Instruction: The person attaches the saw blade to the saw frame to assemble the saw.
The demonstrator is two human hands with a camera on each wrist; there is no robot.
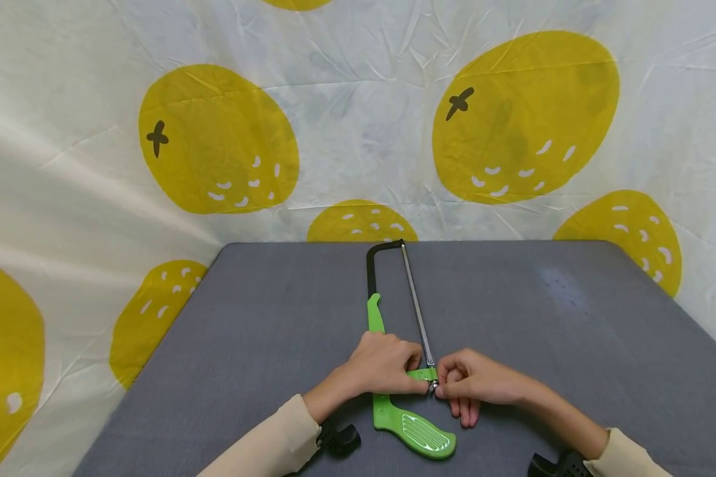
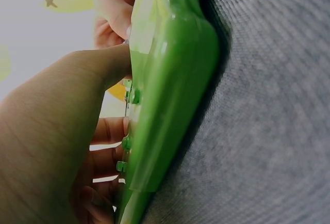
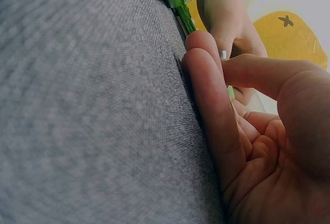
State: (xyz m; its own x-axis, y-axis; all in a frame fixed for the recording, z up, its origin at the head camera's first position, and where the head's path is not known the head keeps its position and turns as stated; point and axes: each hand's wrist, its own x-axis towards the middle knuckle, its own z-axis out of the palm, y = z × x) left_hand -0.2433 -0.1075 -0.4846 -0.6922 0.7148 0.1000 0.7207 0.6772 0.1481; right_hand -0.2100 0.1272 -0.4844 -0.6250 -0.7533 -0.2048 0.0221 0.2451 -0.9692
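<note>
A hacksaw (image 1: 420,434) with a green handle and black front frame lies on the grey table, its blade (image 1: 416,298) along the right side. My left hand (image 1: 384,363) lies over the green frame above the handle, gripping it, with the thumb near the blade's lower end. At that end is a small metal wing nut (image 1: 433,385), which my right hand (image 1: 480,377) pinches between thumb and forefinger. In the left wrist view, the green frame (image 2: 170,90) hides part of both hands. Fingers of my right hand (image 3: 268,146) cover most of the nut in the right wrist view.
The grey cloth-covered table (image 1: 274,298) reaches back to a white curtain (image 1: 364,146) printed with yellow fruit. Black wrist devices (image 1: 340,440) show by both cream sleeves (image 1: 274,437).
</note>
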